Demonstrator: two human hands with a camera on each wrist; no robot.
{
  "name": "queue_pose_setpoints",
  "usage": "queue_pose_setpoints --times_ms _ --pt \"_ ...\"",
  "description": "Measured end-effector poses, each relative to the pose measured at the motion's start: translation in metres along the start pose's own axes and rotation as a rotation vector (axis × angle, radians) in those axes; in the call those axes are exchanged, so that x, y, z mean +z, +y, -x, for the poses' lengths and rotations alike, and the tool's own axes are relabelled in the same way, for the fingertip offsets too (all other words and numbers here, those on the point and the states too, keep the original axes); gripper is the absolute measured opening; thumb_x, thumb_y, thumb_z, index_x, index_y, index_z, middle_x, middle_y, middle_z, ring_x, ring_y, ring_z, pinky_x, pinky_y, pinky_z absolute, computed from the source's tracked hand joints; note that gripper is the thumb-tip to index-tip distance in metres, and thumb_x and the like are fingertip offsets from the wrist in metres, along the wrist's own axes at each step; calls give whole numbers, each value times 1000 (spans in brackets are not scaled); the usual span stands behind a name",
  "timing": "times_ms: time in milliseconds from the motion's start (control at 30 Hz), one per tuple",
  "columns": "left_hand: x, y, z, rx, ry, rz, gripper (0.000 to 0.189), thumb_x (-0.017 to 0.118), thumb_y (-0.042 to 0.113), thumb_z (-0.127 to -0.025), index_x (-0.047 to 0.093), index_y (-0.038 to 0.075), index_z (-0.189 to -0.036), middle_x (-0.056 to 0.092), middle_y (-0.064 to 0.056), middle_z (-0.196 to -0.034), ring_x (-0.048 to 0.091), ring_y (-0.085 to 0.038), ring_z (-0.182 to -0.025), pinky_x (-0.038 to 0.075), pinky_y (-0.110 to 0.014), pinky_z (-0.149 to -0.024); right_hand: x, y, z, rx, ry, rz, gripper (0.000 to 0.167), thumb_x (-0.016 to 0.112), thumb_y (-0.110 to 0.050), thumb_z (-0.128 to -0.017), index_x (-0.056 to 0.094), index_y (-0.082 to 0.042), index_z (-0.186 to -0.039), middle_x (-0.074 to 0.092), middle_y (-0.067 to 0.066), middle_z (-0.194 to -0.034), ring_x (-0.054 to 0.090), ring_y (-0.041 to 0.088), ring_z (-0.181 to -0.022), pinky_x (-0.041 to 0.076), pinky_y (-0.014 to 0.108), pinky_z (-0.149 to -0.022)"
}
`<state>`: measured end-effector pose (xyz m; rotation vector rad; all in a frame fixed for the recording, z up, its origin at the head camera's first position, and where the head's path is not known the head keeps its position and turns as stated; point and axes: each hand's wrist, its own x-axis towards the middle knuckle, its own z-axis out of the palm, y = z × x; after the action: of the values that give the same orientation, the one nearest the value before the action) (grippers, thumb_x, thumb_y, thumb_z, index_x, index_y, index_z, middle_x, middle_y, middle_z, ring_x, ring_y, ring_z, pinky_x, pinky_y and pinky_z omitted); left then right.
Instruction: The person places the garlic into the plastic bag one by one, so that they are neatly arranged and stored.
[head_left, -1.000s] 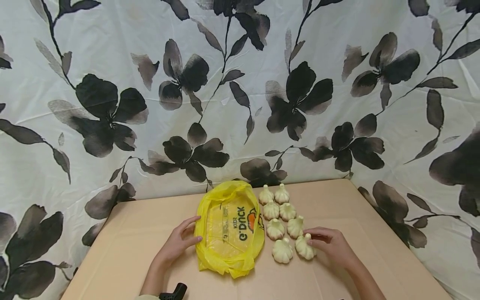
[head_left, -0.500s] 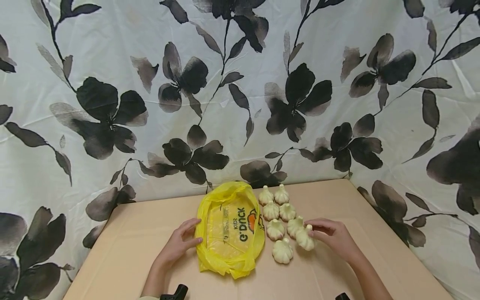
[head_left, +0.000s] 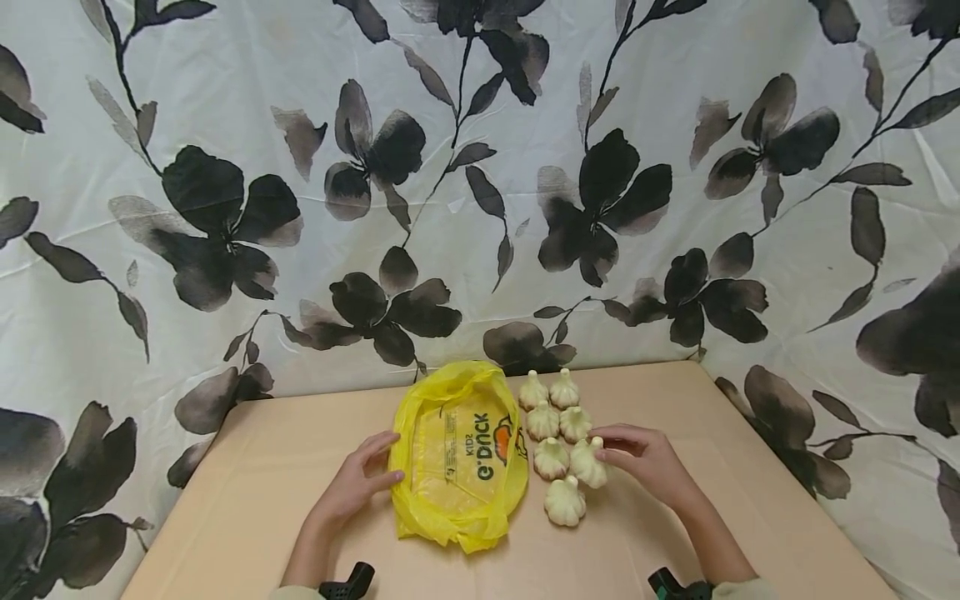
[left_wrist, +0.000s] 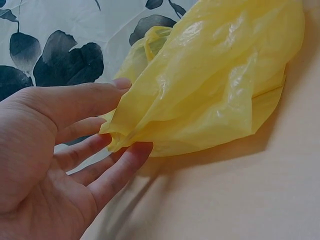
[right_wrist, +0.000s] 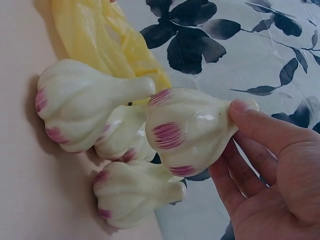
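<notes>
A yellow plastic bag [head_left: 450,467] with a duck print lies with its rim gathered around it. At its left edge my left hand [head_left: 360,479] pinches the rim; in the left wrist view the thumb is above the yellow film [left_wrist: 215,95] and the fingers below. My right hand [head_left: 645,462] holds an artificial garlic bulb [right_wrist: 192,130] by its stem, thumb on one side and fingers on the other. That bulb, with painted pink streaks, is lifted over the table. To the bag's right stand several more garlic bulbs [head_left: 564,502] in two rough columns; the held one hides part of the group.
A light tan tabletop [head_left: 720,500] carries everything. Its back edge meets a white cloth [head_left: 480,250] printed with dark flowers. Each wrist wears a black camera mount [head_left: 348,581].
My right hand has picked up the nearest right-hand garlic bulb and moved it up and left, over the neighbouring bulb. The left hand and the bag have hardly moved.
</notes>
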<state>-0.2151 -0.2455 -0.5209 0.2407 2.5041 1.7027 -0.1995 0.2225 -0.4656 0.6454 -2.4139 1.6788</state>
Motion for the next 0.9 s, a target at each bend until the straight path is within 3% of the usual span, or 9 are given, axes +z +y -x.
queue_pose_setpoints --times_ms 167,433,633,900 --pt "-3 0 5 -12 -8 6 67 75 21 -83 46 14 -143 33 -8 -155 34 -36 -143 24 -54 -118 9 -8 -1 1 -1 13 30 74 -13 -84 71 -2 -111 72 8 -110 65 -1 -100 55 19 -83" --pt "-6 0 6 14 -33 -2 67 75 23 -84 45 15 -143 31 -9 -156 37 -37 -140 28 -55 -116 11 -25 -3 -4 -8 31 28 72 -14 -86 71 -4 -112 70 12 -110 65 3 -98 55 19 -84" --pt "-8 5 6 16 -39 -15 66 75 22 -84 47 14 -142 32 -9 -156 39 -37 -139 31 -55 -115 18 -41 -5 -41 -13 38 27 72 -10 -85 71 -3 -112 70 15 -109 64 -2 -98 55 18 -84" --pt "-18 -2 24 35 -60 9 67 75 18 -83 46 6 -142 35 -14 -153 40 -37 -138 29 -51 -116 48 -59 2 -25 -5 3 27 73 -10 -84 71 -3 -110 70 18 -110 64 -1 -99 55 20 -85"
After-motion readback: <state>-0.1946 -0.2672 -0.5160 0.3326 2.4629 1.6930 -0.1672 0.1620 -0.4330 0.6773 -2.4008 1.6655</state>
